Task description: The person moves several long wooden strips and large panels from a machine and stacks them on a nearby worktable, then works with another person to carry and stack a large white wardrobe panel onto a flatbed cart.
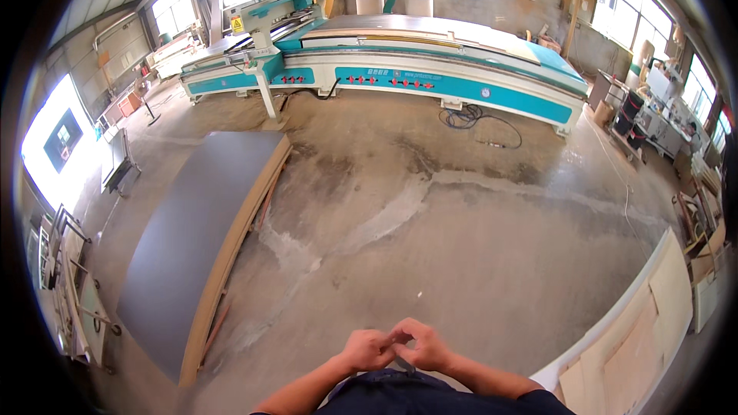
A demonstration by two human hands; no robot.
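Note:
Both of my hands meet in front of my waist at the bottom middle of the head view. My left hand (367, 351) is closed, its fingers curled in and its knuckles turned up. Against its fingertips rests my right hand (425, 346), thumb and forefinger bent into a pinch. Whatever lies between the fingers, if anything, is too small or hidden to name. Just below them is my dark clothing (400, 393). Beyond the hands lies the bare concrete floor (461, 261), with a small white scrap (420, 293) on it.
A stack of large grey-faced boards (207, 223) lies to the left. Across the back stands a long white and teal flatbed machine (461, 84). A coiled dark hose (465, 117) lies before it. Light wooden panels (638, 338) stand at the lower right; wheeled racks (81, 300) at far left.

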